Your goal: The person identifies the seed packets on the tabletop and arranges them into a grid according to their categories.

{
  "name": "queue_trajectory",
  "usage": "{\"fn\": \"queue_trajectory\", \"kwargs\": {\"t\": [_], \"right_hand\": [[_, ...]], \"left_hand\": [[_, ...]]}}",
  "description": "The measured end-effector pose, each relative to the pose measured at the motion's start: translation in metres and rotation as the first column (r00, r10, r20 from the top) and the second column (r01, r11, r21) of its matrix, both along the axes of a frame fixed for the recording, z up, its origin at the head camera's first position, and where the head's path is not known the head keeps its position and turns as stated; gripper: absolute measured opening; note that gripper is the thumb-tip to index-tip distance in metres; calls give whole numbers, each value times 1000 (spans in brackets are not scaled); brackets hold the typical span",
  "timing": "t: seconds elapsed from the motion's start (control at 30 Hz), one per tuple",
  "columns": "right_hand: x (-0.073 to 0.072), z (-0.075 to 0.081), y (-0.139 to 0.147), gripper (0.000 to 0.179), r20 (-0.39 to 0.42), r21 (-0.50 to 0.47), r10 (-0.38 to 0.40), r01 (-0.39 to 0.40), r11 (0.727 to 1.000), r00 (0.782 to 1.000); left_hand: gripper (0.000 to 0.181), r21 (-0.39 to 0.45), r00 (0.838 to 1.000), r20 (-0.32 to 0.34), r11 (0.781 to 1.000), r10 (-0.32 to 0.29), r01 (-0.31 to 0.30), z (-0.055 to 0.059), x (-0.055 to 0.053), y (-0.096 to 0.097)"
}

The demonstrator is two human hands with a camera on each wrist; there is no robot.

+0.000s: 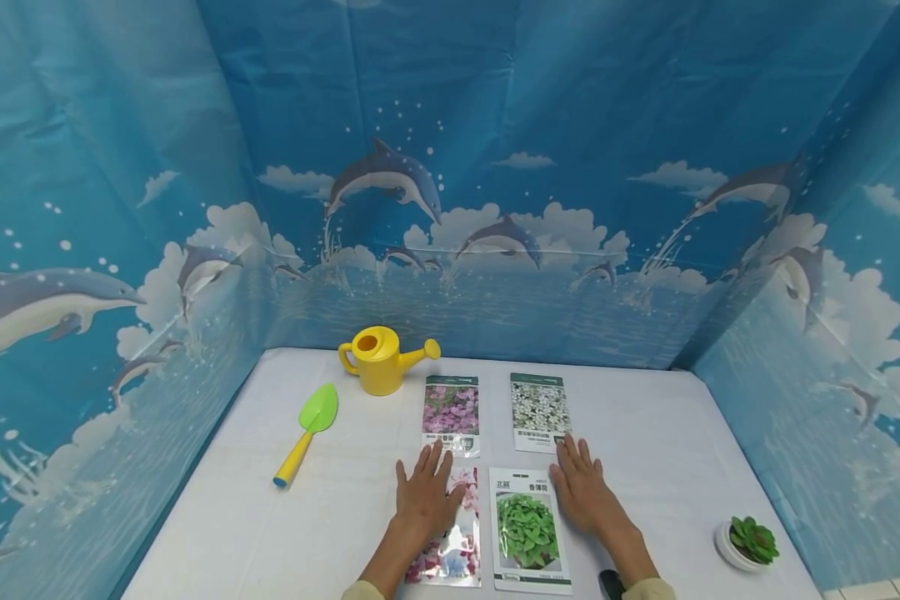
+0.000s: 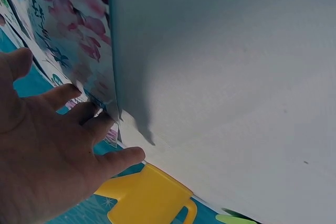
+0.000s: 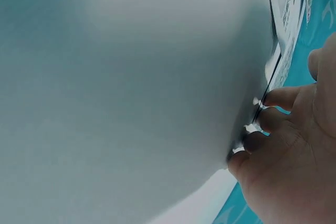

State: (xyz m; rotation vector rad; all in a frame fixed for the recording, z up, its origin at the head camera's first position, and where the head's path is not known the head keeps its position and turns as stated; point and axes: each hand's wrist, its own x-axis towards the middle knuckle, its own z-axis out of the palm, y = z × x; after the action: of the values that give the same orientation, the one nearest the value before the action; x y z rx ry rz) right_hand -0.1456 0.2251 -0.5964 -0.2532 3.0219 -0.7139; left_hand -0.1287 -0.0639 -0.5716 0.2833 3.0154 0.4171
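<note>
Four seed packets lie in two rows on the white table. My left hand (image 1: 424,498), fingers spread, lies over the pink blossom packet (image 1: 461,560), its fingertips at the lower edge of the purple flower packet (image 1: 452,410). My right hand (image 1: 583,493) is flat beside the green leaf packet (image 1: 527,533), fingertips at the lower edge of the white flower packet (image 1: 538,408). In the left wrist view the straight fingers reach the end of the pink blossom packet (image 2: 86,30). Neither hand grips anything.
At the back left stands a yellow watering can (image 1: 379,363). A toy trowel (image 1: 307,435) with green blade and yellow handle lies left of the packets. A small potted succulent (image 1: 750,542) sits near the right edge. Dolphin-print curtains (image 1: 450,283) surround the table (image 1: 645,417).
</note>
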Motion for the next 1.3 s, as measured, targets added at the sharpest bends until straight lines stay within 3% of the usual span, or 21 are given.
{"fn": "queue_trajectory", "kwargs": {"t": [0.73, 1.3], "right_hand": [[-2, 5, -22, 60, 1, 13, 40, -40, 999, 999], [2, -1, -32, 58, -11, 26, 65, -65, 998, 998]], "left_hand": [[65, -20, 1000, 2, 1000, 0, 0, -2, -1, 0], [65, -45, 1000, 4, 999, 4, -4, 2, 0, 0]]}}
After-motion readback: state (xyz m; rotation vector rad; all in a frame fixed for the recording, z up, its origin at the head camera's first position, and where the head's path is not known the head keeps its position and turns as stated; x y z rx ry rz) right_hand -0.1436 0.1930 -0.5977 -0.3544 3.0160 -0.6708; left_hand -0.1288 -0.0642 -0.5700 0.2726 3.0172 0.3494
